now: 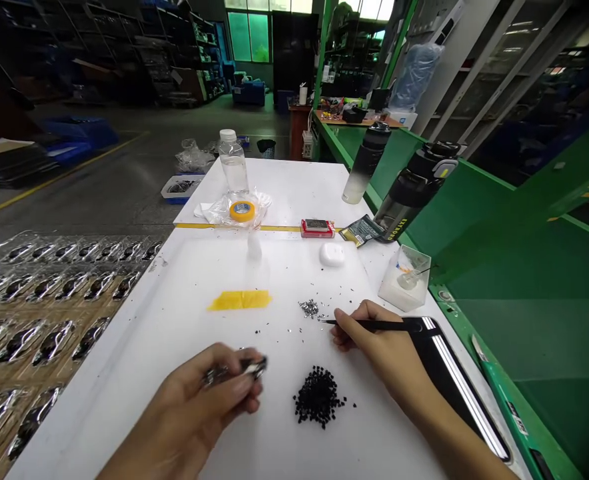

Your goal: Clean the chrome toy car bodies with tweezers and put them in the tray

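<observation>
My left hand (202, 400) is closed around a small glossy black-and-silver part (254, 367), blurred and partly covered by the fingers. Black tweezers (389, 325) are pinched in my right hand (369, 340), their tips pointing left. Just beyond those tips lies a little heap of shiny silver bits (309, 308), with a few scattered loose around it. Between my hands, closer to me, is a pile of small black pieces (318, 395). A strip of yellow tape (241, 300) is stuck to the white work surface (174, 320) beyond my left hand.
A dark tablet-like panel (454, 373) lies under my right forearm, beside a green cutter knife (504, 393). Farther off stand a clear box (404, 280), white case (332, 255), tape roll (242, 211), water bottle (234, 167) and black flask (414, 190). Trays of similar parts (49, 287) lie left.
</observation>
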`<state>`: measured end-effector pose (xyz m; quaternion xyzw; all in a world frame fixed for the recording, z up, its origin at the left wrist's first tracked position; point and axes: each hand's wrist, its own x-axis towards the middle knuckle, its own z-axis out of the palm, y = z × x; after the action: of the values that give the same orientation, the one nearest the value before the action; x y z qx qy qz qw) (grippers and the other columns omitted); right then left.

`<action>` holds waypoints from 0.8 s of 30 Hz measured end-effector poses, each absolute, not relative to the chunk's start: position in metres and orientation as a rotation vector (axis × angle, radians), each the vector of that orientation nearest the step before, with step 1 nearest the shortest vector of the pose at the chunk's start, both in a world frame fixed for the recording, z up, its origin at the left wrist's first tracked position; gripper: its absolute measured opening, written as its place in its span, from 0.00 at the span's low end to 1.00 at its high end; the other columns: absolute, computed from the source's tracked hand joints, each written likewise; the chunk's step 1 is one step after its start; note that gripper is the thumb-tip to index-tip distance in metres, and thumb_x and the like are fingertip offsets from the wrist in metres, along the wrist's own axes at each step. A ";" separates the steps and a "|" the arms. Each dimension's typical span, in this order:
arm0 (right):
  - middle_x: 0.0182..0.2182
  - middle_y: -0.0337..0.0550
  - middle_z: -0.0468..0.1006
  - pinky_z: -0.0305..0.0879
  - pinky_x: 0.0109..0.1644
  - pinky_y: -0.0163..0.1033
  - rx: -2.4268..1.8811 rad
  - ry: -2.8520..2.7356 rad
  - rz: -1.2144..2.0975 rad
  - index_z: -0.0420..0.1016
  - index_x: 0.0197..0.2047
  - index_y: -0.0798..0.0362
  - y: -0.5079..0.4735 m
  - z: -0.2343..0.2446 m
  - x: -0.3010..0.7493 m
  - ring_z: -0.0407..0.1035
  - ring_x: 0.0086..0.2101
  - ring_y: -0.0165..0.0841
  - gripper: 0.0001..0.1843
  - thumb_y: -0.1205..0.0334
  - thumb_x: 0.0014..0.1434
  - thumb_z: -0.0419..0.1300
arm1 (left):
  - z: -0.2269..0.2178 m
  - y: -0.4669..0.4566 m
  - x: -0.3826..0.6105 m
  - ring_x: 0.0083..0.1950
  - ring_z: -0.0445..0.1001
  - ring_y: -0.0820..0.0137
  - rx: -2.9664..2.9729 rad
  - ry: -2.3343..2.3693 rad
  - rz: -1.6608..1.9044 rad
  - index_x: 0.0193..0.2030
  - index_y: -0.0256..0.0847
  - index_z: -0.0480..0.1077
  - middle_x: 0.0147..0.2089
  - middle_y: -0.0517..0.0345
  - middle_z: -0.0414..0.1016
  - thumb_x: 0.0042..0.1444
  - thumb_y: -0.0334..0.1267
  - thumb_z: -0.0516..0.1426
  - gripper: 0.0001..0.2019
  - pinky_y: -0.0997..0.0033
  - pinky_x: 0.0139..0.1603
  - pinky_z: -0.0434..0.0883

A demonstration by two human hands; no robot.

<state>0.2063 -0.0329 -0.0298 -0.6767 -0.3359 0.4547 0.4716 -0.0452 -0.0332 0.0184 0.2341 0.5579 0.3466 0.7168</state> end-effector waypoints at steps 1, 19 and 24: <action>0.26 0.46 0.82 0.73 0.33 0.40 -1.652 -0.826 1.111 0.68 0.24 0.50 -0.033 -0.029 0.205 0.77 0.27 0.35 0.22 0.44 0.55 0.69 | 0.022 -0.025 -0.029 0.34 0.71 0.74 0.610 1.220 0.752 0.27 0.40 0.73 0.40 0.58 0.79 0.41 0.41 0.75 0.15 0.74 0.39 0.72; 0.31 0.43 0.85 0.77 0.39 0.34 -1.732 -1.027 0.872 0.77 0.29 0.50 -0.052 -0.015 0.201 0.81 0.34 0.35 0.18 0.45 0.59 0.68 | 0.010 -0.002 0.004 0.52 0.82 0.57 0.397 0.969 0.795 0.69 0.41 0.57 0.51 0.47 0.78 0.59 0.26 0.63 0.33 0.69 0.49 0.81; 0.47 0.40 0.85 0.80 0.45 0.28 -1.524 -1.655 0.150 0.78 0.45 0.46 -0.074 -0.010 0.185 0.83 0.41 0.34 0.06 0.59 0.64 0.65 | 0.003 -0.010 0.002 0.48 0.83 0.60 0.801 0.967 0.752 0.70 0.54 0.58 0.60 0.49 0.74 0.62 0.41 0.63 0.32 0.65 0.43 0.81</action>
<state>0.1850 -0.0741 -0.0103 -0.6105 -0.6630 0.0602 0.4291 0.0023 -0.0099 0.0025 0.3657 0.4416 0.3435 0.7438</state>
